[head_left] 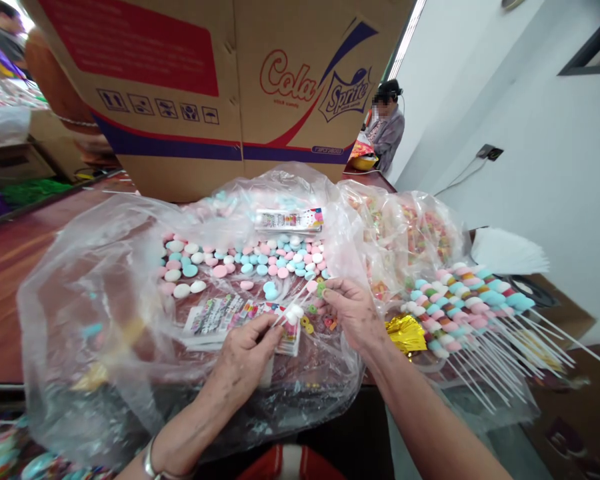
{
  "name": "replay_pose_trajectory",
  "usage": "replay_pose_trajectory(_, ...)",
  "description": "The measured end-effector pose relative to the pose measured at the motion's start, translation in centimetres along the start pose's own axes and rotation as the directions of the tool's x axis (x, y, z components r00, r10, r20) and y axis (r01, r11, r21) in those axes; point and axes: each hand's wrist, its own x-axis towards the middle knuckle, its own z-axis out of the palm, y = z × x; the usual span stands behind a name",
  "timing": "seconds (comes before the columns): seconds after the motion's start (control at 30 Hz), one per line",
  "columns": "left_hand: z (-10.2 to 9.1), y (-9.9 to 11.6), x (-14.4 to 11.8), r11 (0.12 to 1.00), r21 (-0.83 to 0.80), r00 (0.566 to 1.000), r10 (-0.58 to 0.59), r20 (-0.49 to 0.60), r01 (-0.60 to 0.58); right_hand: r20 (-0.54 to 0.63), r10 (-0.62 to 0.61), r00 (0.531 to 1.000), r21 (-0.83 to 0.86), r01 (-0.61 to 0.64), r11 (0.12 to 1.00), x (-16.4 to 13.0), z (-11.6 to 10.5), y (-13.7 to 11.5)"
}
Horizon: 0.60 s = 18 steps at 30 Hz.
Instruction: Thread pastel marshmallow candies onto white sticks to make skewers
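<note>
My left hand (245, 357) pinches a thin white stick (300, 299) that carries a white candy piece (294, 313) partway along it. Just to the right, my right hand (353, 313) holds a small green ring candy (321, 289) at the stick's tip. Both hands hover over an open clear plastic bag (105, 300) on which pink, blue and white round candies (260, 261) are spread. Small coloured ring candies (307, 325) and printed label cards (220, 317) lie right under my hands.
A heap of finished candy skewers (460, 303) lies at the right, sticks pointing toward me, beside a gold foil piece (405, 332) and a second candy bag (410, 230). A large cardboard box (220, 93) stands behind. A seated person (387, 127) is far back.
</note>
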Motion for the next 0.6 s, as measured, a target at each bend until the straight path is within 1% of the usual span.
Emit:
replay_pose_trajectory(0.1,0.0,-0.1,0.1,1.0,0.003,1.0,-0.002,0.011,0.002,-0.026,0.0,1.0,0.021,0.0,1.0,0.0,0.1,0.3)
replay_pose_trajectory(0.23,0.0,-0.4,0.1,1.0,0.017,1.0,0.001,0.011,-0.001,-0.048,-0.034,0.998,0.043,0.036,0.998,0.3,-0.1,0.6)
replay_pose_trajectory(0.33,0.1,-0.6,0.1,1.0,0.025,1.0,0.011,0.003,-0.011,-0.016,-0.046,0.999,-0.016,0.045,0.999,0.5,-0.4,0.8)
replay_pose_trajectory(0.47,0.0,-0.4,0.3,0.998,0.052,1.0,0.021,-0.001,-0.021,0.012,-0.108,0.994,-0.105,0.108,0.989,0.7,-0.9,1.1)
replay_pose_trajectory(0.6,-0.1,-0.1,0.3,0.998,0.055,1.0,0.02,0.002,-0.02,0.016,-0.094,0.995,-0.121,0.096,0.988,0.8,-0.9,0.9)
